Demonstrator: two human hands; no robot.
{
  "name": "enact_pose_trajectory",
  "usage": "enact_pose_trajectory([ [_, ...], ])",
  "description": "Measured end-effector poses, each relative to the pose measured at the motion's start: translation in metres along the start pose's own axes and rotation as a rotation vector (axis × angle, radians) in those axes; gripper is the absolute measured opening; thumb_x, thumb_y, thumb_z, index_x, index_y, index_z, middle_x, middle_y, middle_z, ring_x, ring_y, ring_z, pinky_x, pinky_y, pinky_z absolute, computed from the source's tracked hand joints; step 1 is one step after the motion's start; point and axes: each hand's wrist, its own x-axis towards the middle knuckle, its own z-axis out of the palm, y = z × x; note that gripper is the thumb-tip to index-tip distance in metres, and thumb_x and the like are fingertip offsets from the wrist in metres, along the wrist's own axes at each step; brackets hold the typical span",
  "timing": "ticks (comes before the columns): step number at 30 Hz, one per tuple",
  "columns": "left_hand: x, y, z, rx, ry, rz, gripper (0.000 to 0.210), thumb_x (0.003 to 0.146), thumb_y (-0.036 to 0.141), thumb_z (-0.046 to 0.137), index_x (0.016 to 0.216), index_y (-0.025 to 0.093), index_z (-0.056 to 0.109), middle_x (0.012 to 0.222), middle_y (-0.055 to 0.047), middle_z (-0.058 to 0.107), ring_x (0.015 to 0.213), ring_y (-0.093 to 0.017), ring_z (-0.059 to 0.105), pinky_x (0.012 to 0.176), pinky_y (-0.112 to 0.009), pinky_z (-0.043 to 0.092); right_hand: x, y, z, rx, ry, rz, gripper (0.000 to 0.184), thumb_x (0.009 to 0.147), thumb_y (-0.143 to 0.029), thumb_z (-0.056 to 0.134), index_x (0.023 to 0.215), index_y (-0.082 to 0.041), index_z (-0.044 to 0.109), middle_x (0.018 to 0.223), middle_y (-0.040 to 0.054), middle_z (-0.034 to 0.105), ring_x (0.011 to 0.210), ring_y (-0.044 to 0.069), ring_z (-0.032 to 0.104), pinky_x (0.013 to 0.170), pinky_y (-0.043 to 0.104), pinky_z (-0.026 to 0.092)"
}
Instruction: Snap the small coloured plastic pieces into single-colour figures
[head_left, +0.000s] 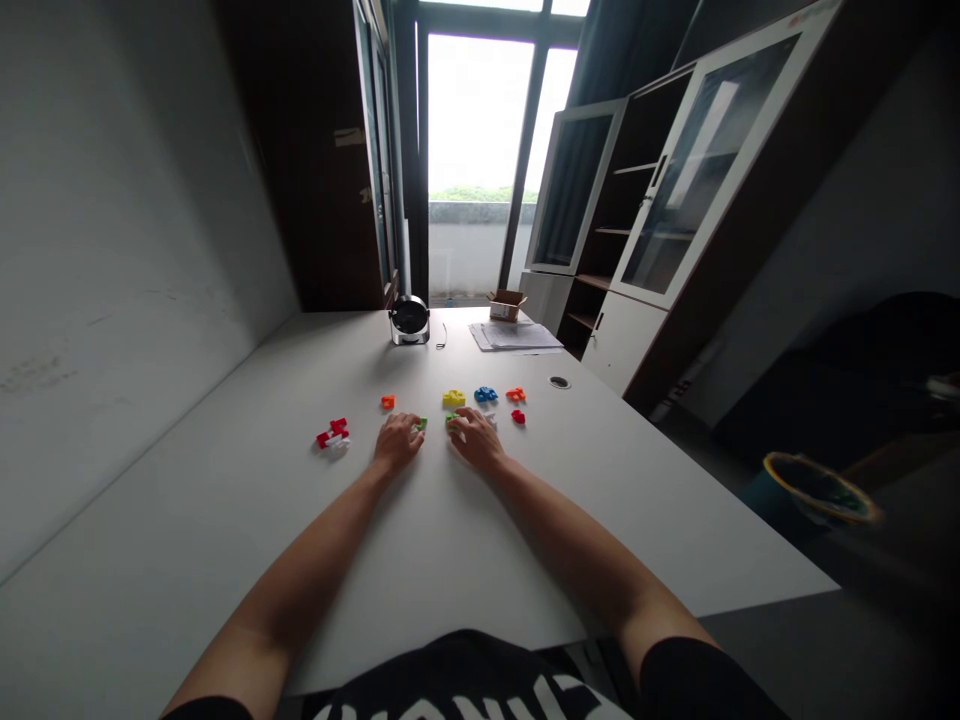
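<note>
My left hand (397, 440) rests on the white table, fingers curled over a small green plastic piece (423, 424) that shows past its fingertips. A short gap to the right, my right hand (474, 438) has its fingers bent down onto another green plastic piece (451, 420), mostly hidden under them. A white piece (491, 419) shows partly behind the right hand. Just beyond are a yellow piece (454, 398), a blue piece (486, 394) and an orange piece (516, 394), with a red piece (518, 417) nearer. Another orange piece (388, 402) lies beyond the left hand.
Red pieces (334, 432) and a white piece (337, 443) lie at the left. Farther back are a round black device on a stand (409, 320), papers (517, 337) and an open cardboard box (506, 306). A cable hole (559, 382) is near the table's right edge.
</note>
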Motion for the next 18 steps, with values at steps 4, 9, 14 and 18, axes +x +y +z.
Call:
enact_pose_trajectory([
  [4,-0.002,0.003,0.002,0.026,-0.060,0.028,0.030,0.091,0.029,0.059,0.119,0.028,0.066,0.123,-0.008,0.065,0.119,-0.027,0.051,0.102,-0.039,0.038,0.000,0.000,0.001,0.006,0.006,0.018,0.018,0.092,-0.023,0.064,0.108,-0.024,0.071,0.133,0.0073,0.057,0.120,0.023,0.054,0.101,0.036,0.046],
  [9,-0.001,0.000,0.002,0.086,-0.052,-0.026,0.020,0.091,0.027,0.058,0.108,0.024,0.068,0.116,-0.010,0.067,0.114,-0.027,0.053,0.097,-0.039,0.040,0.001,-0.001,-0.001,0.034,0.020,0.034,0.016,0.093,-0.023,0.062,0.105,-0.024,0.072,0.129,0.0070,0.059,0.116,0.022,0.056,0.098,0.035,0.047],
  [14,0.001,-0.014,-0.001,0.144,-0.028,-0.089,0.018,0.091,0.019,0.054,0.101,0.024,0.068,0.112,-0.010,0.068,0.110,-0.028,0.054,0.093,-0.040,0.041,0.000,0.002,0.001,0.073,0.059,0.051,0.015,0.096,-0.023,0.058,0.101,-0.023,0.072,0.123,0.0065,0.062,0.112,0.020,0.058,0.092,0.033,0.049],
  [18,0.002,-0.024,-0.005,0.150,0.007,-0.153,0.019,0.092,0.018,0.052,0.099,0.024,0.068,0.112,-0.011,0.067,0.109,-0.029,0.054,0.094,-0.042,0.040,0.001,0.004,0.003,0.088,0.069,0.065,0.015,0.097,-0.024,0.056,0.098,-0.023,0.071,0.120,0.0063,0.063,0.110,0.020,0.058,0.088,0.031,0.049],
])
